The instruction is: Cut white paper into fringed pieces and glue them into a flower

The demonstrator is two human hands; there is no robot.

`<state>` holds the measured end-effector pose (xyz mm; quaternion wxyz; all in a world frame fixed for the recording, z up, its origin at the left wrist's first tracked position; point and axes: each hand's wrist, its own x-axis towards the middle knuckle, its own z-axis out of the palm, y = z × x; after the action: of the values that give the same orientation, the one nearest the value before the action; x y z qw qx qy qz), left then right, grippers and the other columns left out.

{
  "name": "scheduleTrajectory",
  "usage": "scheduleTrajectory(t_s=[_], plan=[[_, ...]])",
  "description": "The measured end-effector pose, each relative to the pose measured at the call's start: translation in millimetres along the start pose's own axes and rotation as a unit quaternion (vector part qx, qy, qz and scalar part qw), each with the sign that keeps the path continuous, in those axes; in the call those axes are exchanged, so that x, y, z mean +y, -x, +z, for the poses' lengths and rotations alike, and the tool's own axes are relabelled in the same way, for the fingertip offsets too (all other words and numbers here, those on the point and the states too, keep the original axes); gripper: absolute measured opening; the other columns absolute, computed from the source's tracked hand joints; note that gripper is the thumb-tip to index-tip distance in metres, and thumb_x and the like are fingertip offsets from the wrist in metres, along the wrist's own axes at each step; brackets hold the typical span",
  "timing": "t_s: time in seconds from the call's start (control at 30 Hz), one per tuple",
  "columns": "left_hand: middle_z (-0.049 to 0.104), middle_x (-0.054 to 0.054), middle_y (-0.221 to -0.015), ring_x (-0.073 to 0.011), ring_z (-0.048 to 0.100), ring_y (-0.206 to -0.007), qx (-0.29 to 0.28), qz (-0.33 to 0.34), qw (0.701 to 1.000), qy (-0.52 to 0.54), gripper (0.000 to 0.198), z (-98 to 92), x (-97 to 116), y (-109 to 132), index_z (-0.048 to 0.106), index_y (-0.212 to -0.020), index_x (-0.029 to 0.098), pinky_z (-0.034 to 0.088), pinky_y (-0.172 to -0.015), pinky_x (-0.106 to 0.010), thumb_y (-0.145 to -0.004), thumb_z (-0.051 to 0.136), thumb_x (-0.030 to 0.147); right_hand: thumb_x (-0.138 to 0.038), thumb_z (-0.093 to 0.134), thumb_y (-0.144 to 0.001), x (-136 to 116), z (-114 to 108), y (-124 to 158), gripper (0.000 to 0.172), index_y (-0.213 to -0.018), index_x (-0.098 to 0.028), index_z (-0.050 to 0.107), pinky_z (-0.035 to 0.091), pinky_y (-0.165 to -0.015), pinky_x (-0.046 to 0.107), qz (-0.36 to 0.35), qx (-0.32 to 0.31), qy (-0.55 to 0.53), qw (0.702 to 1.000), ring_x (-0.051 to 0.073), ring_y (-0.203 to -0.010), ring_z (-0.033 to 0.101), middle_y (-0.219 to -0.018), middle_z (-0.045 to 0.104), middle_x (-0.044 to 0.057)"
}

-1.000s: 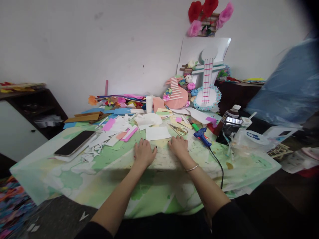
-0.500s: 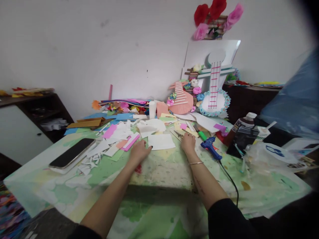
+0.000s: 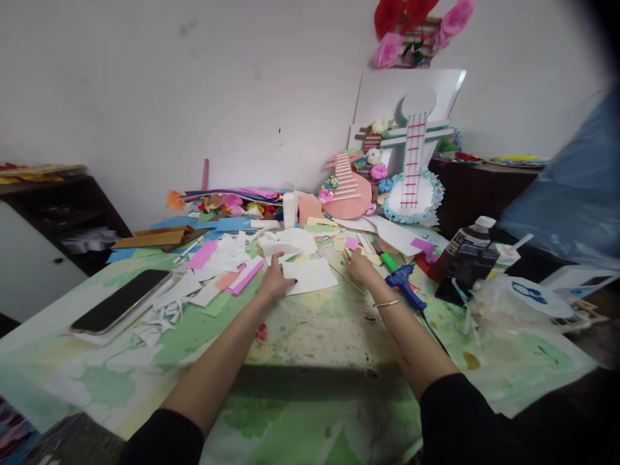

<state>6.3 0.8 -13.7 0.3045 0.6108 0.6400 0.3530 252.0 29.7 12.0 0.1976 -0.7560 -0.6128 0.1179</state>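
At the left edge of a small white sheet of paper (image 3: 310, 276) is my left hand (image 3: 275, 279), its fingers apart and its dark-nailed thumb over the paper's edge. My right hand (image 3: 359, 266), with a bracelet at the wrist, is curled on the table right of the sheet. A short thin grey tip shows at its fingers; the rest is hidden, so I cannot tell the kind. A thin stick (image 3: 346, 279) lies between the sheet and that hand. Right of my right hand are a green-handled tool (image 3: 388, 261) and a blue glue gun (image 3: 405, 285) with a black cord.
Paper scraps (image 3: 220, 255) cover the table's left and back. A phone (image 3: 121, 300) lies at left. Paper instrument models (image 3: 349, 194) lean at the back. A brown bottle (image 3: 462, 248), a dark stand-like object (image 3: 467, 271) and a plastic bag (image 3: 518, 303) are at right.
My left hand has moved up along the paper's left edge, its thumb now over it. My right hand has shifted slightly forward, away from the thin stick. The whole view has shifted a little.
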Motion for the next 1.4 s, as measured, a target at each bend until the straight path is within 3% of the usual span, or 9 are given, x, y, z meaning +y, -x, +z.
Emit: scheduleTrajectory(t_s=[0.17,0.33,0.5,0.53,0.63,0.7,0.9,1.03,1.4], plan=[[0.062,0.000,-0.079,-0.0131,0.059,-0.063,-0.102,-0.035,0.989,0.098,0.076,-12.3,7.3,-4.7,0.038,-0.134,0.023,0.045,-0.056,-0.022,-0.065,0.069,0.018,-0.029,0.060,-0.086,-1.3,-10.5,14.3,0.041,-0.122,-0.012,0.051,0.049,-0.082,0.039,0.003,0.036,-0.167,0.985,0.023,-0.099,0.060,-0.111,0.060,0.013],[0.066,-0.004,-0.060,-0.0163,0.060,-0.051,-0.249,-0.095,0.944,0.195,0.038,-10.8,15.3,-7.3,0.072,-0.088,0.013,0.048,-0.048,-0.025,-0.052,0.080,0.021,-0.048,0.060,-0.077,-14.3,-8.3,60.8,0.048,-0.113,-0.015,0.057,0.044,-0.057,0.028,-0.010,0.019,-0.391,0.920,0.014,-0.061,0.055,-0.080,0.059,0.003],[0.069,-0.010,-0.063,-0.0186,0.064,-0.056,-0.210,-0.130,0.908,0.338,0.020,7.4,14.1,-1.5,0.071,-0.071,0.008,0.054,-0.054,-0.029,-0.055,0.079,0.016,-0.067,0.043,-0.078,-27.0,0.4,138.0,0.057,-0.100,-0.016,0.060,0.038,-0.049,0.024,-0.011,-0.033,-0.561,0.827,0.009,-0.051,0.043,-0.069,0.044,-0.002],[0.070,-0.010,-0.067,-0.0178,0.065,-0.059,-0.185,-0.129,0.899,0.375,0.018,9.8,15.2,0.9,0.071,-0.073,0.007,0.055,-0.057,-0.029,-0.058,0.077,0.015,-0.067,0.043,-0.078,-28.9,2.8,152.1,0.056,-0.096,-0.016,0.060,0.038,-0.049,0.024,-0.010,-0.055,-0.594,0.803,0.009,-0.050,0.042,-0.069,0.044,-0.002],[0.072,-0.011,-0.090,-0.0168,0.069,-0.076,-0.113,-0.108,0.861,0.484,0.013,13.1,23.3,14.2,0.070,-0.083,0.009,0.057,-0.075,-0.030,-0.072,0.067,0.015,-0.064,0.057,-0.074,-34.8,11.5,184.2,0.050,-0.088,-0.017,0.061,0.035,-0.044,0.023,0.018,-0.189,-0.750,0.633,0.008,-0.048,0.041,-0.064,0.043,-0.003],[0.068,-0.011,-0.110,-0.0185,0.068,-0.093,-0.078,-0.089,0.832,0.541,0.016,13.7,30.9,29.4,0.068,-0.092,0.012,0.054,-0.088,-0.033,-0.080,0.059,0.018,-0.063,0.058,-0.075,-39.1,16.9,198.2,0.048,-0.085,-0.017,0.060,0.036,-0.044,0.024,0.013,-0.213,-0.772,0.598,0.010,-0.048,0.044,-0.061,0.045,-0.003],[0.051,-0.010,-0.137,-0.0262,0.051,-0.124,0.007,0.034,0.723,0.690,0.028,18.6,50.4,88.3,0.066,-0.110,0.016,0.040,-0.106,-0.040,-0.085,0.055,0.020,-0.063,0.045,-0.085,-48.9,20.0,228.5,0.048,-0.092,-0.018,0.059,0.041,-0.051,0.027,-0.059,-0.280,-0.772,0.568,0.014,-0.055,0.049,-0.063,0.052,0.001],[0.047,-0.008,-0.141,-0.0277,0.046,-0.128,0.007,0.080,0.728,0.681,0.033,17.4,58.9,108.8,0.064,-0.115,0.020,0.038,-0.107,-0.042,-0.084,0.058,0.022,-0.064,0.045,-0.084,-50.3,14.5,240.6,0.048,-0.095,-0.019,0.059,0.043,-0.054,0.029,-0.107,-0.279,-0.763,0.573,0.015,-0.057,0.049,-0.068,0.053,0.003],[0.043,-0.005,-0.144,-0.0278,0.049,-0.125,-0.022,0.044,0.757,0.651,0.034,8.0,57.5,129.6,0.062,-0.120,0.022,0.037,-0.107,-0.041,-0.088,0.054,0.031,-0.062,0.042,-0.086,-48.0,7.3,239.0,0.044,-0.095,-0.022,0.060,0.044,-0.054,0.033,-0.096,-0.288,-0.752,0.585,0.017,-0.056,0.049,-0.066,0.051,0.003]])
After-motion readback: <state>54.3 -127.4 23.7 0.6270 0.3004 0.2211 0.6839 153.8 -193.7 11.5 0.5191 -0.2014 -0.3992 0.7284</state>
